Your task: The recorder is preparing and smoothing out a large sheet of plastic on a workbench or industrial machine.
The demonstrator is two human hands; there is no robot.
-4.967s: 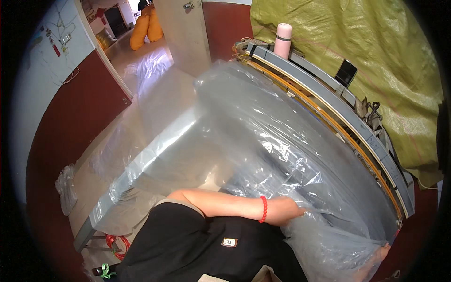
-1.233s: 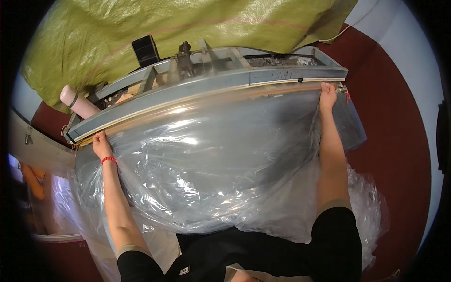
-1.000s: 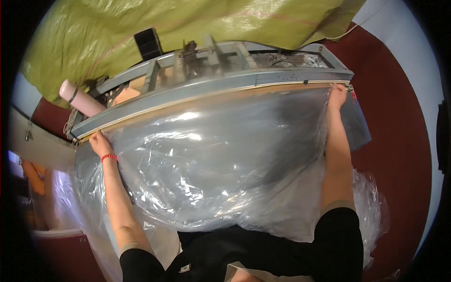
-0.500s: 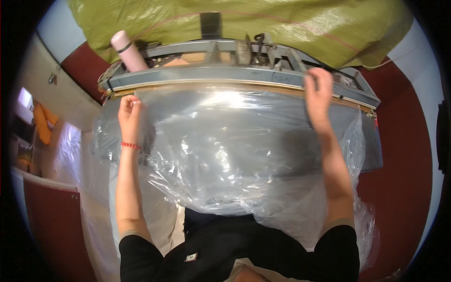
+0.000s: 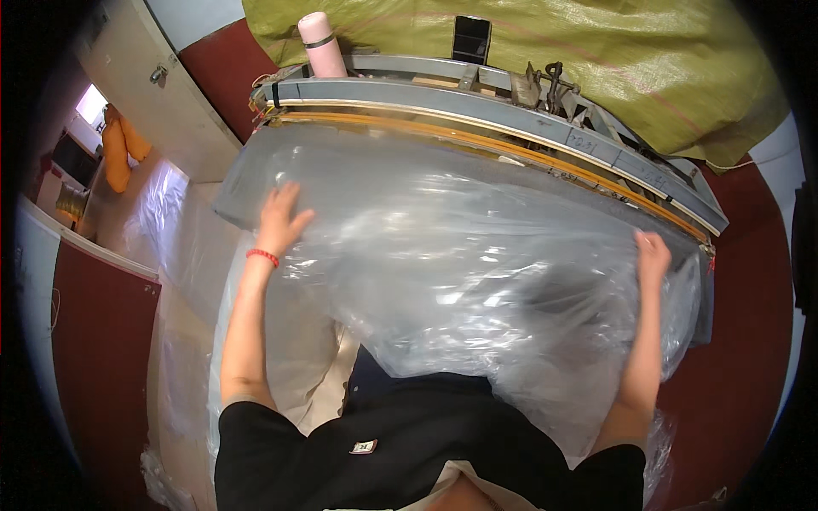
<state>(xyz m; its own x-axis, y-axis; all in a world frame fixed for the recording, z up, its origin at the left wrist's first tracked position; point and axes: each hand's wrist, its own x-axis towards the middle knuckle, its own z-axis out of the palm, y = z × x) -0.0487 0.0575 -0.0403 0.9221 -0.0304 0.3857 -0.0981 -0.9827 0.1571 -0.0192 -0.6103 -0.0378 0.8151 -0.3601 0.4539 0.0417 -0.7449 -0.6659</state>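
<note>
A wide clear plastic film (image 5: 400, 230) lies wrinkled over a grey surface in front of me and hangs down toward my body. My left hand (image 5: 283, 220), with a red bead bracelet at its wrist, has its fingers spread over the film's left part. Whether the palm touches the film I cannot tell. At the right, my right hand (image 5: 653, 254) is closed in a pinch on the film's far edge. A long grey metal beam (image 5: 443, 104) with an orange-yellow strip (image 5: 503, 146) along its near side runs beyond both hands.
Behind the beam stand a pink flask (image 5: 322, 47), a dark phone (image 5: 471, 39) and black metal hooks (image 5: 552, 85). A yellow-green woven sheet (image 5: 630, 60) hangs at the back. A door (image 5: 153, 77) stands at the left, with more plastic film (image 5: 166, 200) beside it.
My left hand has opened from its pinch and come off the far edge. My right hand has moved nearer and closed on the film. The view has turned, so the beam looks slanted.
</note>
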